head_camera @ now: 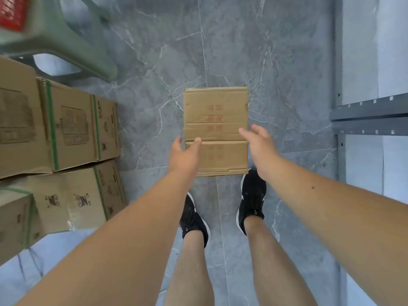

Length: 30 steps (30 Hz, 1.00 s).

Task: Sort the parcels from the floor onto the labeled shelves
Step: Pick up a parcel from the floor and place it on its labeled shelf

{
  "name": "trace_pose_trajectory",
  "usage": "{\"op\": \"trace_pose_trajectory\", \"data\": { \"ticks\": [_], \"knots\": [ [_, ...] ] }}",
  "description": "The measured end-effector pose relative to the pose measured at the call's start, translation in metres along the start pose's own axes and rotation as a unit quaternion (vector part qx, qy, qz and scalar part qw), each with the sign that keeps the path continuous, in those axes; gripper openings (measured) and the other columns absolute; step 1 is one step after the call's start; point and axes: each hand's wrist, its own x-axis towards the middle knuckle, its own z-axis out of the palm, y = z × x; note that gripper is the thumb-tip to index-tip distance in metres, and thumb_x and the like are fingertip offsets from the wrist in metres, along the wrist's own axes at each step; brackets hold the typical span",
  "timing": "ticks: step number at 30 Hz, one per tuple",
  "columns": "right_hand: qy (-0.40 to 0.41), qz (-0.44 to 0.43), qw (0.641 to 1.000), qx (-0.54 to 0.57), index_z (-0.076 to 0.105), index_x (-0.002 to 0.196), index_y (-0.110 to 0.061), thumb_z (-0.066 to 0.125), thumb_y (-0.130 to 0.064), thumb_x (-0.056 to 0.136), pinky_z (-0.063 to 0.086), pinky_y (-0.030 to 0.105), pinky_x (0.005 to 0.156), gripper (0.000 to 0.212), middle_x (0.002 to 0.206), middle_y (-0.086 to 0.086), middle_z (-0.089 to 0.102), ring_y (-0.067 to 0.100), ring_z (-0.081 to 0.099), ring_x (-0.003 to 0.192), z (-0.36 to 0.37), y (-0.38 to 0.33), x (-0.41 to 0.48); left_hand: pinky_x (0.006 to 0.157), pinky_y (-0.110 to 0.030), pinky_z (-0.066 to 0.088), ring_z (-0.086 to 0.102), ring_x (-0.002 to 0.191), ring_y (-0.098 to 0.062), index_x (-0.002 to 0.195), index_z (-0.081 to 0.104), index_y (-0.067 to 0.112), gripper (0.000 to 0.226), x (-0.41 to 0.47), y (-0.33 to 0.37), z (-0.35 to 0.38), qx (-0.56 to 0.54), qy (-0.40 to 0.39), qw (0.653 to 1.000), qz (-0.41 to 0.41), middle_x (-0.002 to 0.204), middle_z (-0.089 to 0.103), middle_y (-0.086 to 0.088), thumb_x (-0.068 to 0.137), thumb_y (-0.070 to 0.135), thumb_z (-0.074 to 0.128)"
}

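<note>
Hands, left (pixel 184 154) and right (pixel 258 146), reach down, fingers relaxed, flanking the parcel (pixel 216 111).

The parcel (pixel 216 111) lies flat on the floor (pixel 154 62), straight ahead of the person, its near edge just before the toe of the right shoe (pixel 252 195). The left shoe (pixel 193 219) stands a little further back. The left grip (pixel 184 155) hangs over the parcel's left edge, the right grip (pixel 258 146) over its right edge. To the left, cartons (pixel 66 129) are stacked on the floor, with a stool (pixel 66 40) behind them. To the right, well apart from the parcel, stands the shelf rack (pixel 371 115).
</note>
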Motion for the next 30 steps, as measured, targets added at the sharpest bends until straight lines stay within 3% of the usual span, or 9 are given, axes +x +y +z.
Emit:
{"op": "trace_pose_trajectory", "data": {
  "ticks": [4,7,9,11,19,24,30],
  "knots": [
    [-0.002,-0.013,1.0,-0.004,0.042,0.158,-0.016,0.069,-0.035,0.099,0.034,0.03,0.104,0.068,0.16,0.004,0.048,0.021,0.047,0.144,-0.003,0.008,0.023,0.109,-0.037,0.037,0.043,0.149,-0.025,0.165,0.031,0.025,0.071,0.027,-0.001,0.011,-0.016,-0.017,1.0,-0.011,0.165,0.042,0.002,0.104,0.048,0.057],
    [-0.003,-0.009,1.0,0.0,0.047,0.155,-0.016,0.069,-0.033,0.098,0.039,0.028,0.099,0.063,0.152,0.002,0.056,0.019,0.056,0.135,-0.001,0.014,0.035,0.098,-0.034,0.038,0.054,0.13,-0.021,0.158,0.042,0.026,0.06,0.04,-0.005,0.017,-0.041,-0.017,0.999,-0.018,0.141,0.057,0.007,0.104,0.047,0.057],
    [-0.008,-0.006,1.0,0.02,0.055,0.148,-0.017,0.068,-0.031,0.099,0.047,0.024,0.082,0.053,0.138,-0.001,0.065,0.013,0.066,0.114,0.001,0.016,0.038,0.097,-0.034,0.04,0.056,0.121,-0.02,0.155,0.046,0.025,0.056,0.045,-0.006,0.019,-0.049,-0.01,0.999,-0.011,0.136,0.06,0.007,0.104,0.045,0.058],
    [-0.02,0.003,0.999,0.041,0.06,0.143,-0.018,0.068,-0.031,0.098,0.051,0.026,0.074,0.048,0.132,0.0,0.071,0.017,0.071,0.111,0.004,0.023,0.043,0.095,-0.034,0.041,0.056,0.115,-0.019,0.152,0.048,0.025,0.053,0.05,-0.01,0.021,-0.051,-0.008,0.999,-0.006,0.133,0.061,0.007,0.104,0.045,0.058],
    [-0.038,0.016,0.997,0.072,0.067,0.133,-0.019,0.068,-0.028,0.1,0.059,0.033,0.074,0.034,0.119,0.001,0.077,0.017,0.074,0.099,0.009,0.025,0.038,0.092,-0.033,0.04,0.059,0.114,-0.02,0.144,0.055,0.024,0.046,0.045,-0.006,0.02,-0.054,-0.005,0.998,-0.013,0.125,0.063,0.007,0.103,0.046,0.058],
    [-0.015,0.01,0.998,0.055,0.067,0.131,-0.018,0.072,-0.027,0.096,0.06,0.048,0.095,0.036,0.119,0.005,0.077,0.025,0.074,0.105,0.005,0.007,0.023,0.091,-0.033,0.037,0.053,0.107,-0.02,0.146,0.053,0.024,0.048,0.024,0.021,0.017,-0.049,-0.011,0.999,-0.013,0.122,0.059,0.006,0.103,0.045,0.058],
    [-0.016,-0.015,0.998,0.052,0.069,0.128,-0.02,0.075,-0.031,0.093,0.06,0.048,0.097,0.038,0.117,0.003,0.077,0.025,0.074,0.104,-0.008,-0.041,-0.015,0.093,-0.035,0.039,0.054,0.111,-0.022,0.148,0.052,0.02,0.051,-0.021,0.064,-0.004,-0.074,-0.018,0.997,-0.005,0.13,0.061,0.002,0.104,0.045,0.058]
  ]
}}
